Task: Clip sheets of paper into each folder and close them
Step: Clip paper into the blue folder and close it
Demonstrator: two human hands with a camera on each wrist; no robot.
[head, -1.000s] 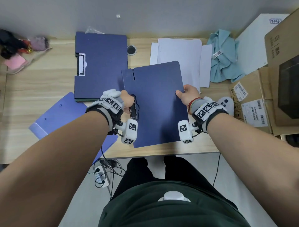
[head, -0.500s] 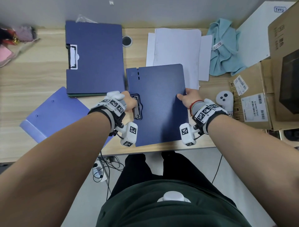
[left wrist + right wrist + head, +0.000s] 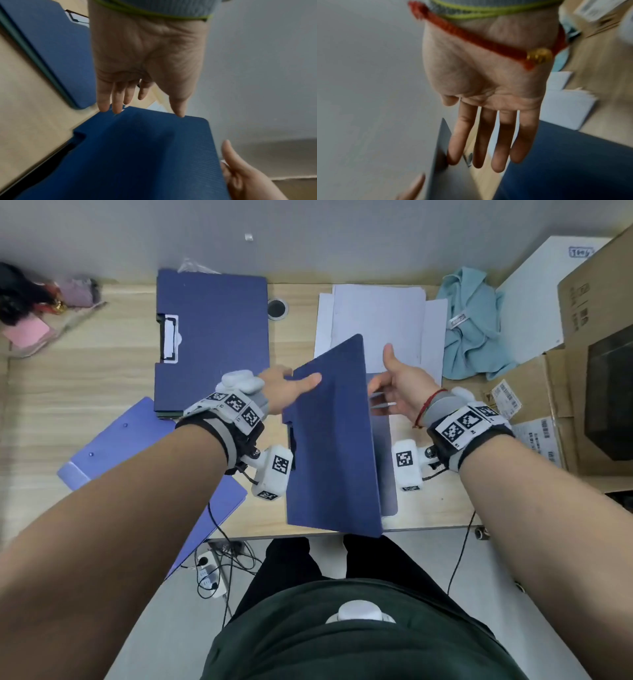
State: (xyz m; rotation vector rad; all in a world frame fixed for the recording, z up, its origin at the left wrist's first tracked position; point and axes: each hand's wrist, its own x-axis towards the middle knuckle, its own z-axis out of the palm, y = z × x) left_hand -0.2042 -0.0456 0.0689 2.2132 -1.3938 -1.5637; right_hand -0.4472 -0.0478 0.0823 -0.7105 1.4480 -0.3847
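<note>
A dark blue folder (image 3: 332,440) lies at the table's front edge, its cover raised and standing steeply over its back panel (image 3: 385,460). My left hand (image 3: 284,386) is at the cover's far left corner, thumb on the outer face and straight fingertips (image 3: 116,109) at the edge of the cover (image 3: 145,155). My right hand (image 3: 397,381) is under the raised cover, fingers straight. Its index fingertip (image 3: 452,159) touches the grey inner face (image 3: 440,146). Loose white paper sheets (image 3: 376,316) lie behind the folder.
A closed dark blue folder (image 3: 212,337) with a white-framed clip lies at the back left. A light purple folder (image 3: 137,446) overhangs the front left edge. A teal cloth (image 3: 476,326) and cardboard boxes (image 3: 582,371) fill the right side. Small clutter (image 3: 34,302) sits far left.
The folder's cover has swung up from flat. My right hand went from gripping the right edge to straight fingers under the cover. My left hand moved from the clip to the far corner.
</note>
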